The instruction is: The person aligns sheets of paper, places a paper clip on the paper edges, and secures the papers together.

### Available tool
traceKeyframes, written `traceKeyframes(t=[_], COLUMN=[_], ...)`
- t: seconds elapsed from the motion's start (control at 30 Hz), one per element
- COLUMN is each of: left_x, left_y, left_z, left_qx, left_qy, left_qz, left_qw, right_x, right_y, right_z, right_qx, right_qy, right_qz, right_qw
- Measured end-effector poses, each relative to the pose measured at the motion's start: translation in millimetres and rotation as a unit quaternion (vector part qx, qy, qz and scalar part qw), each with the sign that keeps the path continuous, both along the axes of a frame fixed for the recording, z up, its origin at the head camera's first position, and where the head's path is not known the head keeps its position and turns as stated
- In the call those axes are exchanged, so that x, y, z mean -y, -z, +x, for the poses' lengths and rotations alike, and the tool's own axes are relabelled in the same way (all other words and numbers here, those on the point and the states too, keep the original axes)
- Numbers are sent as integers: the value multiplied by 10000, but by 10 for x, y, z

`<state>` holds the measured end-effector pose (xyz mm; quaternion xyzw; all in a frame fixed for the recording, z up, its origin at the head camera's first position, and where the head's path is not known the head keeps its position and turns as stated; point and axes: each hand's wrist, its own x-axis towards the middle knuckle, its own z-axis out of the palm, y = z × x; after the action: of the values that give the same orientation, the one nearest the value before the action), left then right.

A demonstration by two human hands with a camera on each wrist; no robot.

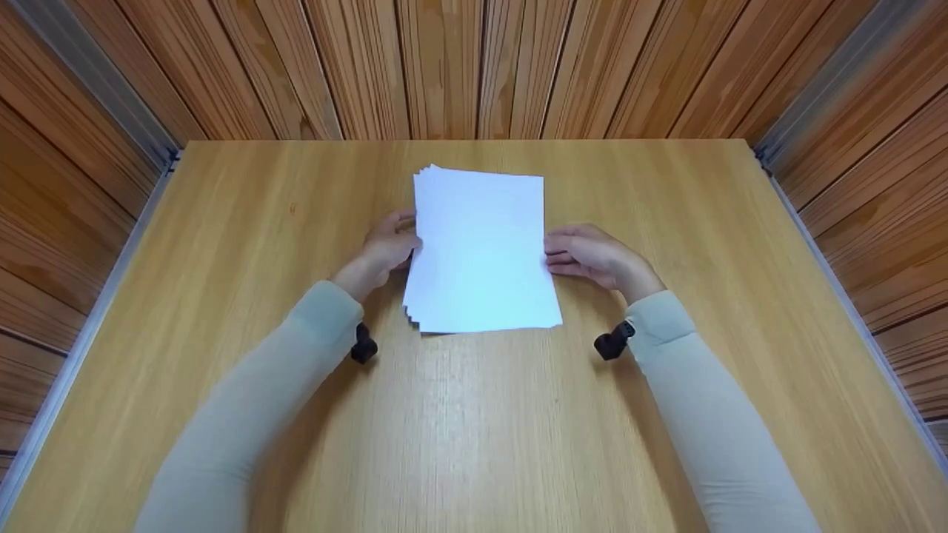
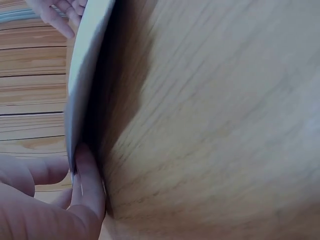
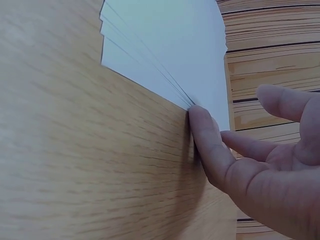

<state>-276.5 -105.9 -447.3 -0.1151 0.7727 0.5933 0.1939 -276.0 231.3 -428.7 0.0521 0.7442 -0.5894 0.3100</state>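
A stack of white paper sheets (image 1: 481, 252) lies at the middle of the table, its edges fanned unevenly on the left side and at the corners. My left hand (image 1: 384, 248) pinches the stack's left edge, thumb above and fingers underneath; the left wrist view shows that edge raised over a dark shadow. On the opposite side, my right hand (image 1: 596, 255) touches the right edge with its fingertips. Its thumb (image 3: 282, 102) stands away from the paper in the right wrist view, where several sheet edges (image 3: 145, 55) spread out from the fingertip.
The wooden table (image 1: 474, 429) reaches to a plank wall (image 1: 444, 66) at the back, with more plank walls at both sides. Metal rails (image 1: 96, 303) run along the table's sides. A small black camera (image 1: 613, 342) sits at each wrist.
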Motion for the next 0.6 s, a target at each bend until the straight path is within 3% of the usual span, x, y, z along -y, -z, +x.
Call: traceKeyframes(t=[0.37, 0.6], left_x=[-2, -6], left_y=[55, 97], left_z=[29, 30], left_qx=[-518, -591], left_qy=[4, -83], left_qz=[-79, -60], left_qw=[9986, 9982], right_x=[-24, -20], right_y=[0, 18], right_z=[16, 7], right_qx=[-10, 28], right_qy=[-30, 37], right_qz=[54, 54], right_qw=[10000, 10000])
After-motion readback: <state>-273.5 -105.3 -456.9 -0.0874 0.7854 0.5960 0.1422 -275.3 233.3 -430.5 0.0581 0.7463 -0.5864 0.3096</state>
